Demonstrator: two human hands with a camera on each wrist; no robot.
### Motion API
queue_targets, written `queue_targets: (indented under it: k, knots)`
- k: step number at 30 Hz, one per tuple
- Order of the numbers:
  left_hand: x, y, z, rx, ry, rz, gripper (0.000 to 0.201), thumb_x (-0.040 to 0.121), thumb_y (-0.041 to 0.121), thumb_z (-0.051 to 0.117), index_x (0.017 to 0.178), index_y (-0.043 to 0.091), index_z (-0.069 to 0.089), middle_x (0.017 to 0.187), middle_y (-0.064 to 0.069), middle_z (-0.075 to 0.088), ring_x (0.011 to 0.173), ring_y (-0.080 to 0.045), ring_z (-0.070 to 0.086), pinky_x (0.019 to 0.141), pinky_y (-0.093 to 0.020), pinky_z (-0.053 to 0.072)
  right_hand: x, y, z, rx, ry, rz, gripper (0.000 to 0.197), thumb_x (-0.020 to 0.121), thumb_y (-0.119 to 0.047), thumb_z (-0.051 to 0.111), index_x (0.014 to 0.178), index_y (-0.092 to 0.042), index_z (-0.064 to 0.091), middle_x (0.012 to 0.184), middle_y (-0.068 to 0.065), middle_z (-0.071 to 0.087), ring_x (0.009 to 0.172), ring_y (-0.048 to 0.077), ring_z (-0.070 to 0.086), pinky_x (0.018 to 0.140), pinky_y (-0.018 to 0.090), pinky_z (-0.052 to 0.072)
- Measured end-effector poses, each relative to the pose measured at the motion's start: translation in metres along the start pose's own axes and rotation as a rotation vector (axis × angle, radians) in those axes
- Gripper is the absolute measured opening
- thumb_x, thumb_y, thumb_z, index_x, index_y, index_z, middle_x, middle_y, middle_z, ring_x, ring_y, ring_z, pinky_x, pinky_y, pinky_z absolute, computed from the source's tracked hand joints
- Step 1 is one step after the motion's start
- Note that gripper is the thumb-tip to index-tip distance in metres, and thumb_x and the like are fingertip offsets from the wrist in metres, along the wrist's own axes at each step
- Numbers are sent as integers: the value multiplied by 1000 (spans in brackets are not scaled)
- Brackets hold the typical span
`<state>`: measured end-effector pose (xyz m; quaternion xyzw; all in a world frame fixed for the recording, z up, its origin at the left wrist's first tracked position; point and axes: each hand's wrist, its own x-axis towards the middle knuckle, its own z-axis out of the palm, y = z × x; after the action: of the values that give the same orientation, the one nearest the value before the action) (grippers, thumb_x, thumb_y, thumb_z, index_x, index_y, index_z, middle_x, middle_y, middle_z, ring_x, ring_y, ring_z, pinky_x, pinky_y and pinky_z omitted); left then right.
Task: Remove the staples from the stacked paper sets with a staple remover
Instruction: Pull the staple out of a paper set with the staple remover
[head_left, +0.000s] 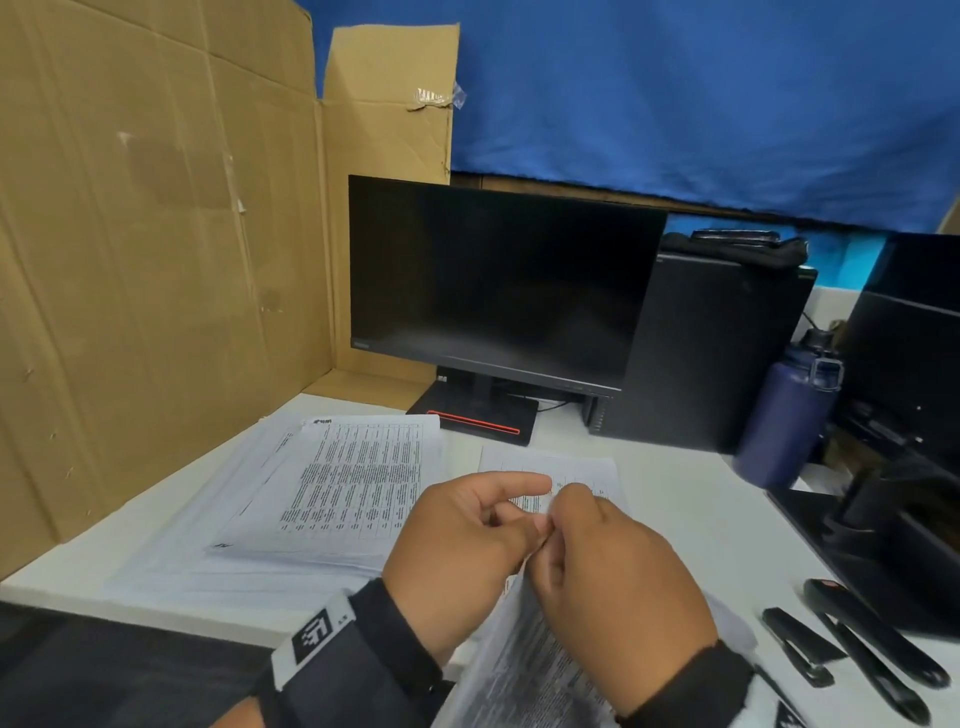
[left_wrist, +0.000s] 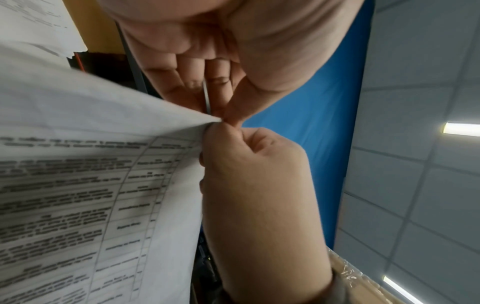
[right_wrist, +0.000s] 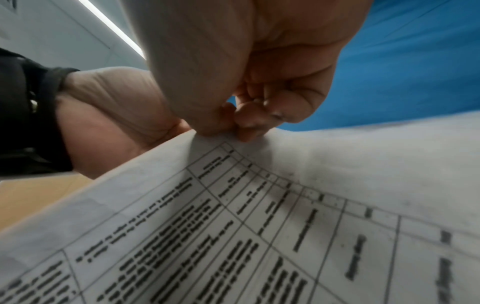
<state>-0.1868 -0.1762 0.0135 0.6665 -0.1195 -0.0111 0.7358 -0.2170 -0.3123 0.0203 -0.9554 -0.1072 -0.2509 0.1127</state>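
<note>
A printed paper set is held up off the white desk by one corner. My right hand pinches that corner between thumb and curled fingers, seen close in the right wrist view. My left hand meets it at the same corner with thumb and fingertips pinched together. A thin grey strip shows between the left fingers; what it is I cannot tell. A stack of printed sets lies on the desk to the left. Black hand tools lie at the right.
A dark monitor stands behind the papers, with a black computer case and a blue bottle to its right. Cardboard walls off the left side. A loose sheet lies beyond my hands.
</note>
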Motion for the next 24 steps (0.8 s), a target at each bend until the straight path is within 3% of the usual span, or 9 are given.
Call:
queue_targets:
  k: [4,8,12,14,18,22,24]
  knots:
    - [1,1,0,-26,2,-11,30,88,-2,74,103,23,80,66,-2,65,55,-12,55,60,-20,51,-4,1,0,86,73,86,15,83,-34,41,73,-30,30,55,-16,23,40,4,24,42,13,11]
    - [-1,5,-1,-65,-6,-13,29,89,-4,73,102,21,80,66,-1,65,49,-8,51,52,-17,46,-6,3,5,204,78,103,20,86,-24,53,74,-26,37,59,-12,37,50,8,40,46,16,23]
    - [-2,7,-1,-115,-7,-51,28,89,-5,71,104,18,79,65,1,66,45,-5,48,46,-15,41,-7,1,8,279,123,104,22,85,-18,57,73,-25,39,58,-10,41,52,9,42,48,18,27]
    - [-4,8,0,-140,-13,-86,28,90,-4,71,104,19,79,68,0,69,50,-7,53,49,-16,43,-9,-1,9,327,135,123,20,86,-17,58,74,-24,42,58,-8,44,53,10,43,48,20,31]
    - [-7,10,0,-293,-59,-212,29,91,-6,68,106,15,80,80,-9,71,79,-25,61,74,-32,53,-11,-3,7,453,183,165,21,87,-15,59,73,-24,46,56,-8,46,55,9,48,50,19,39]
    - [-8,14,-2,-186,0,-118,32,90,-4,70,107,21,78,73,-3,69,63,-17,62,61,-28,51,-14,-5,-2,450,144,106,20,88,-15,59,76,-27,48,57,-7,50,57,9,51,53,21,43]
    - [-8,16,-3,-123,28,-73,34,88,-1,73,110,25,76,69,1,65,64,-18,58,61,-28,49,-16,-6,-6,347,135,42,16,89,-18,58,81,-27,48,61,-8,52,58,10,52,53,20,42]
